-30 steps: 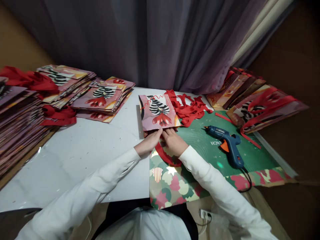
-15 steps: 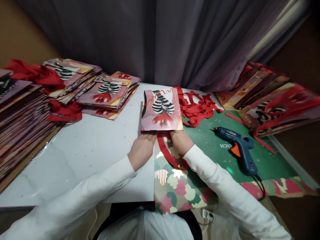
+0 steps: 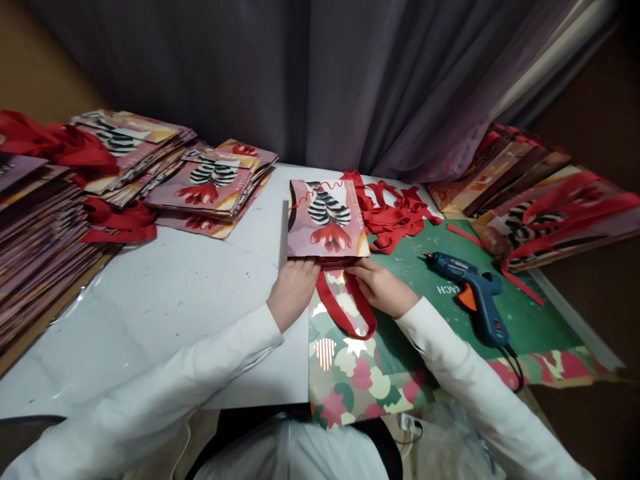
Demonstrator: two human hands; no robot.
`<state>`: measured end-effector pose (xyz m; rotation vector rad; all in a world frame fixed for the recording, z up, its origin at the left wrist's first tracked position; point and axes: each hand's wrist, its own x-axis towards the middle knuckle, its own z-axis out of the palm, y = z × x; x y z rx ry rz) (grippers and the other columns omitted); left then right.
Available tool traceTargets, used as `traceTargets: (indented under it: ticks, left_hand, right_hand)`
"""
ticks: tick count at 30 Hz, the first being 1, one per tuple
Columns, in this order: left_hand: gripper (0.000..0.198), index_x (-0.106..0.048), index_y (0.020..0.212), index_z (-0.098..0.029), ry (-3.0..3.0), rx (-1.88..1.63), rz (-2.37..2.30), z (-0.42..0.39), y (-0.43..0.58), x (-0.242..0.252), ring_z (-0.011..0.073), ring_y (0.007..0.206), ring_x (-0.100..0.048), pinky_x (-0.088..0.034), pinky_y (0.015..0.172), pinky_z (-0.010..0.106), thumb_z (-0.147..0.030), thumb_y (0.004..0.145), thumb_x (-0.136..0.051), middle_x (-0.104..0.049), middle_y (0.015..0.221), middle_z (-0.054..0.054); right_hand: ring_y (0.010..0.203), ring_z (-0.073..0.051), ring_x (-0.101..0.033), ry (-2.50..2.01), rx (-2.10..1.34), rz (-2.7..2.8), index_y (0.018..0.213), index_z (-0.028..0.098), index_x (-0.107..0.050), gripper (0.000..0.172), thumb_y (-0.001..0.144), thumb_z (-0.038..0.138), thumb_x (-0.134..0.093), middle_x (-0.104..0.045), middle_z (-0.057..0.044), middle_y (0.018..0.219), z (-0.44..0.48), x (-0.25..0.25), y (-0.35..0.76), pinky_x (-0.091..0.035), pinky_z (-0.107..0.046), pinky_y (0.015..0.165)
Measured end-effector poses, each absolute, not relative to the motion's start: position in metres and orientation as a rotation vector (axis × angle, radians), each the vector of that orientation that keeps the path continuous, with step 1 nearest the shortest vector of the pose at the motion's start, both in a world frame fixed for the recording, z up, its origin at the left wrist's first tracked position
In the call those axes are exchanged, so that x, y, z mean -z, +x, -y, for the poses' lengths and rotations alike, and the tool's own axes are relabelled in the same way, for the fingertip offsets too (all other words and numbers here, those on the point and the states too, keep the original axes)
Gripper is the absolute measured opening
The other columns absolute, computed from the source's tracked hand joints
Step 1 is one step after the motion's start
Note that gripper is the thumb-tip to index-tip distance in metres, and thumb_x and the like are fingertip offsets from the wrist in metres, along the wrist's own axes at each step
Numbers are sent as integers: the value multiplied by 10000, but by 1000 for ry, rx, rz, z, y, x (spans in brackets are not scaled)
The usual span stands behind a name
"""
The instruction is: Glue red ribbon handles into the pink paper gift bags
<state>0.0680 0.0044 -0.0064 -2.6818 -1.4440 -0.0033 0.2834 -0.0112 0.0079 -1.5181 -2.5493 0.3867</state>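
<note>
A pink paper gift bag [image 3: 327, 223] with a black-and-white striped motif and a red flower lies with its opening towards me. A red ribbon handle [image 3: 371, 321] loops out of that opening over the camouflage-patterned sheet. My left hand [image 3: 294, 287] grips the left part of the bag's near edge, its fingertips hidden in the opening. At the right part of the same edge is my right hand [image 3: 384, 285], fingers closed on the rim, tips partly hidden, beside the ribbon loop.
Stacks of flat bags [image 3: 30, 240] and red ribbon [image 3: 60, 143] stand left. Loose ribbons [image 3: 400, 217] lie behind the green mat [image 3: 420, 320]. A blue glue gun [image 3: 473, 287] rests on the mat, its cord off the front edge. Bags with handles [image 3: 565, 213] stand at right.
My right hand has shifted right along the bag's edge, and more of the ribbon loop shows. My left hand and the bag have moved slightly right. The view has shifted a little.
</note>
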Motion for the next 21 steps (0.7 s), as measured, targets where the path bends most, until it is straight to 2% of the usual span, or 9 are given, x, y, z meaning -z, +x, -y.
traceTargets:
  ticks: [4,6,8,12,17,21]
  left_hand:
    - [278,-659,1124,-83,-2681,26,1440,-5,68,8,280,1039,-606,-463,830,381,-97,956,-438,-666,1076,163]
    - [293,-652,1155,-74,-2673,35,1440,-6,69,9,291,1072,-595,-457,842,389,-95,952,-442,-660,1124,175]
    - [318,-631,1209,-68,-2663,42,1437,-6,71,10,303,1115,-579,-450,866,400,-100,951,-448,-645,1182,187]
    - [397,-548,1346,-96,-2660,44,1413,-8,73,11,307,1208,-540,-435,920,415,-126,961,-456,-607,1283,190]
    - [358,-602,1289,-110,-2678,13,1427,-13,75,12,305,1240,-534,-431,960,424,-132,958,-468,-619,1288,175]
    - [368,-600,1291,-109,-2681,-8,1481,-16,78,11,303,1187,-578,-473,889,414,-113,945,-473,-613,1301,181]
  right_hand:
    - [861,-226,-703,-2022,-134,2238,1148,158,-673,319,959,198,-419,-737,-110,1000,39,-24,315,-504,-306,766]
    - [811,-235,-712,-2159,-57,2165,1194,174,-655,344,976,238,-397,-752,-95,927,47,-28,313,-499,-304,726]
    - [842,-222,-711,-2077,-79,2317,1299,191,-594,391,972,210,-381,-752,-90,947,48,-26,296,-497,-284,731]
    - [1037,-237,-669,-1922,-17,2546,1439,175,-449,501,941,160,-399,-681,-148,1175,34,-15,240,-511,-296,803]
    - [909,-246,-722,-2156,-180,2468,1303,132,-560,401,970,174,-341,-727,-167,1004,9,-9,200,-540,-334,762]
    - [904,-258,-727,-2222,-160,2380,1245,148,-606,368,959,198,-381,-727,-182,1033,5,-8,201,-543,-347,743]
